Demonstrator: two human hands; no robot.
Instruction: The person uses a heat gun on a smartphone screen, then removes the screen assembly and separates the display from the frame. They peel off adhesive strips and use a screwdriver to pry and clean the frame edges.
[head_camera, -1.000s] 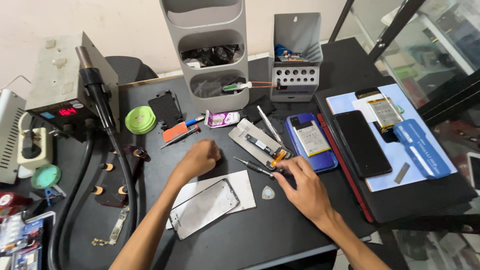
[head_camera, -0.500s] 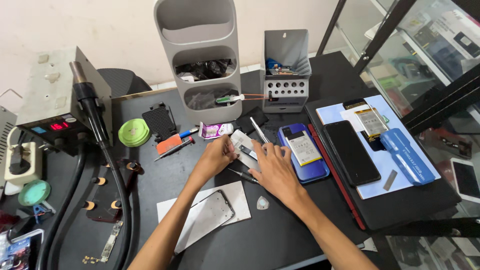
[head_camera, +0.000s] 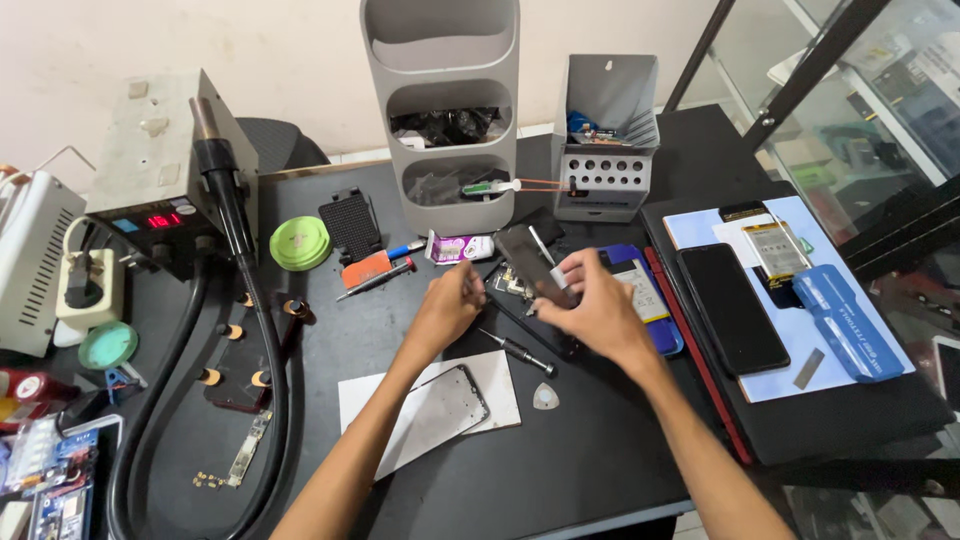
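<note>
Left hand (head_camera: 447, 303) — forearm bare, reaching up from below, fingers curled loosely inward. Right hand (head_camera: 590, 305) — forearm bare, angled in from lower right, fingers pinched closed, thumb uppermost.

Green round tin (head_camera: 300, 243), grey tiered organiser (head_camera: 440, 110), hot-air station (head_camera: 165, 170) — perhaps a guitar pick (head_camera: 545, 397) — blue tray (head_camera: 845, 320)
</note>
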